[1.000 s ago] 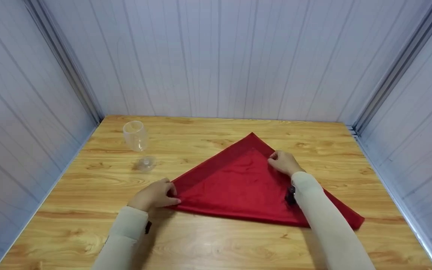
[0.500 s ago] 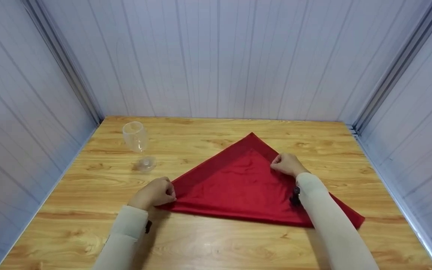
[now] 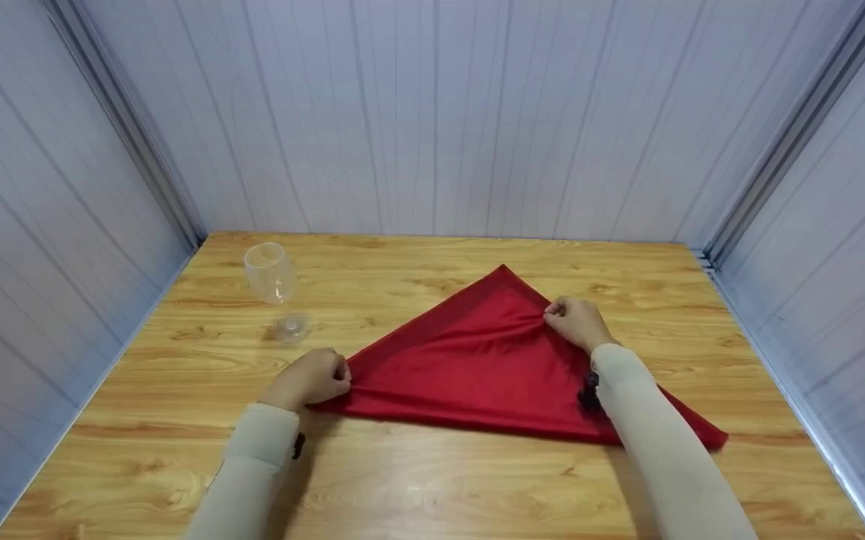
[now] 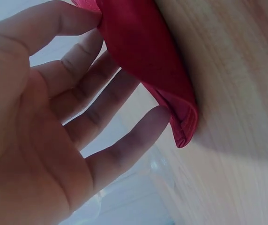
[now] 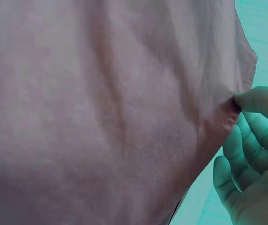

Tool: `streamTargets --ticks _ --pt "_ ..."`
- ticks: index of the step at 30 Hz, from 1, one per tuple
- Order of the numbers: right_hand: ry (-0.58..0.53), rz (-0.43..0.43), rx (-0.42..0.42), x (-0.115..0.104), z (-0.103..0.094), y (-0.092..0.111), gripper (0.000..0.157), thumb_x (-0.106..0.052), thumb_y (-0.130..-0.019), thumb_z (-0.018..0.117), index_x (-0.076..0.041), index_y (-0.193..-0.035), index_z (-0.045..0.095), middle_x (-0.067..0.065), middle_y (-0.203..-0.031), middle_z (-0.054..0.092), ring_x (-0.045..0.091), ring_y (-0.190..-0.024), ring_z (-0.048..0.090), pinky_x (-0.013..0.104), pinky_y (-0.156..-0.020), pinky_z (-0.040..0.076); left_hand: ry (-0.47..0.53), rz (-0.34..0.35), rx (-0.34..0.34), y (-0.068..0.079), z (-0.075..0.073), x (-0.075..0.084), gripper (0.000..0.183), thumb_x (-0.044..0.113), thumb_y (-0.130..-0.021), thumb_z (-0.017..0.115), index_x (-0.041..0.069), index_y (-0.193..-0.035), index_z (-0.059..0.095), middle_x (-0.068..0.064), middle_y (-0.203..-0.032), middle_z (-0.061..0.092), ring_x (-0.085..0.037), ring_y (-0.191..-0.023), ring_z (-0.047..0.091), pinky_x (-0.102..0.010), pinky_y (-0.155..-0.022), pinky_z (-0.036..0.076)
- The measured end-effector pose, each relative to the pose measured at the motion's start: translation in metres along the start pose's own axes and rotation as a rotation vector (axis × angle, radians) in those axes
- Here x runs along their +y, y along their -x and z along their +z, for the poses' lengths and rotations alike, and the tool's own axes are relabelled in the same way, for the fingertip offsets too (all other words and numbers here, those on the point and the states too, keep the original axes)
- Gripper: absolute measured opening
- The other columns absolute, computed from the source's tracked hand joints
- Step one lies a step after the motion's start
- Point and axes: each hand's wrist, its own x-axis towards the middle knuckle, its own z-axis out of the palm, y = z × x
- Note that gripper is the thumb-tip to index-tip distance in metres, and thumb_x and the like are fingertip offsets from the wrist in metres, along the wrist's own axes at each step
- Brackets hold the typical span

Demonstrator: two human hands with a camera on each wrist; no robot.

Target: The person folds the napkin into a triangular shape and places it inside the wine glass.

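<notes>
A red cloth (image 3: 462,375), folded into a triangle, lies on the wooden table with its peak toward the back wall. My left hand (image 3: 316,377) pinches it near the left corner; in the left wrist view thumb and forefinger grip the red fabric (image 4: 143,42), and the other fingers spread behind it. On the right slanting edge my right hand (image 3: 576,322) pinches the cloth between thumb and fingers. The right wrist view shows the fabric (image 5: 124,117) drawn into creases toward that pinch. Wrinkles run across the cloth between the two hands.
A clear stemmed glass (image 3: 270,274) stands upright on the table (image 3: 417,487), left of the cloth and beyond my left hand. Pale panelled walls (image 3: 432,112) enclose the table at the back and both sides.
My left hand's fingers have closed on the cloth's left end. The right hand pinches the right edge, the front edge has shifted slightly back, and creases have formed toward the right hand.
</notes>
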Motion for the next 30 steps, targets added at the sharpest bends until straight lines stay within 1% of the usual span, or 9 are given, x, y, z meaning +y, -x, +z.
streamTargets --ticks 2,4,9,11,15,19,23,26,30 --pt "-0.006 0.007 0.028 -0.001 0.000 -0.001 0.014 -0.016 -0.094 0.065 -0.003 -0.098 0.070 0.010 -0.091 0.068 0.026 -0.086 0.062 0.042 -0.081 0.049 -0.008 -0.017 0.012 -0.003 0.000 0.000 0.010 0.006 -0.083 0.065 0.011 -0.074 0.065 0.003 -0.074 0.058 -0.014 -0.068 0.052 -0.035 -0.068 0.047" --pt "0.002 0.013 0.036 -0.001 0.001 -0.003 0.015 -0.016 -0.095 0.064 -0.003 -0.100 0.070 0.011 -0.093 0.068 0.028 -0.088 0.062 0.043 -0.081 0.049 -0.025 -0.030 0.035 -0.006 0.002 -0.001 0.010 0.006 -0.084 0.064 0.011 -0.075 0.065 0.003 -0.073 0.059 -0.014 -0.068 0.053 -0.035 -0.067 0.048" --pt "0.040 0.071 -0.020 0.004 0.004 -0.004 0.025 -0.020 -0.097 0.060 0.000 -0.108 0.068 0.017 -0.102 0.067 0.031 -0.095 0.062 0.047 -0.086 0.049 -0.075 -0.047 0.080 -0.010 0.006 -0.004 0.010 0.010 -0.086 0.065 0.011 -0.076 0.066 0.002 -0.074 0.062 -0.015 -0.070 0.056 -0.039 -0.069 0.050" --pt "0.042 0.096 -0.042 0.007 0.004 -0.002 0.028 -0.021 -0.096 0.058 0.001 -0.110 0.067 0.019 -0.106 0.067 0.033 -0.097 0.062 0.047 -0.088 0.048 -0.067 -0.058 0.072 -0.010 0.006 -0.004 0.012 0.014 -0.087 0.067 0.011 -0.076 0.068 0.001 -0.074 0.063 -0.016 -0.070 0.058 -0.040 -0.070 0.051" --pt "0.040 0.118 -0.054 0.012 0.000 0.001 0.030 -0.022 -0.093 0.054 0.001 -0.108 0.066 0.019 -0.109 0.066 0.032 -0.097 0.061 0.047 -0.088 0.048 -0.027 -0.084 0.027 -0.005 0.004 -0.006 0.013 0.018 -0.087 0.068 0.010 -0.077 0.068 0.001 -0.075 0.063 -0.016 -0.070 0.057 -0.040 -0.070 0.051" --pt "0.051 0.152 -0.099 0.014 -0.005 0.003 0.030 -0.030 -0.093 0.053 -0.003 -0.099 0.062 0.012 -0.098 0.063 0.026 -0.086 0.056 0.041 -0.079 0.046 0.000 -0.114 -0.008 -0.002 0.001 -0.006 0.011 0.019 -0.086 0.068 0.010 -0.080 0.067 0.001 -0.077 0.061 -0.016 -0.070 0.055 -0.038 -0.068 0.048" --pt "0.060 0.197 -0.149 0.015 -0.008 0.005 0.030 -0.039 -0.091 0.051 -0.009 -0.086 0.054 0.004 -0.083 0.053 0.020 -0.074 0.047 0.035 -0.069 0.038 0.002 -0.117 -0.014 -0.001 -0.001 -0.006 0.009 0.019 -0.086 0.069 0.012 -0.080 0.066 0.002 -0.079 0.061 -0.017 -0.073 0.055 -0.039 -0.070 0.048" --pt "0.071 0.192 -0.162 0.017 -0.011 0.006 0.030 -0.039 -0.091 0.052 -0.011 -0.081 0.052 0.002 -0.077 0.050 0.019 -0.070 0.045 0.034 -0.066 0.037 0.002 -0.108 -0.015 -0.001 -0.001 -0.006 0.009 0.017 -0.086 0.069 0.012 -0.080 0.066 0.002 -0.080 0.061 -0.017 -0.075 0.055 -0.040 -0.073 0.048" --pt "0.085 0.165 -0.160 0.019 -0.013 0.008 0.027 -0.036 -0.090 0.055 -0.011 -0.080 0.053 0.001 -0.076 0.051 0.018 -0.069 0.046 0.033 -0.065 0.037 -0.004 -0.092 -0.009 -0.001 -0.001 -0.008 0.007 0.015 -0.085 0.068 0.012 -0.079 0.066 0.002 -0.078 0.061 -0.017 -0.074 0.054 -0.038 -0.071 0.048"
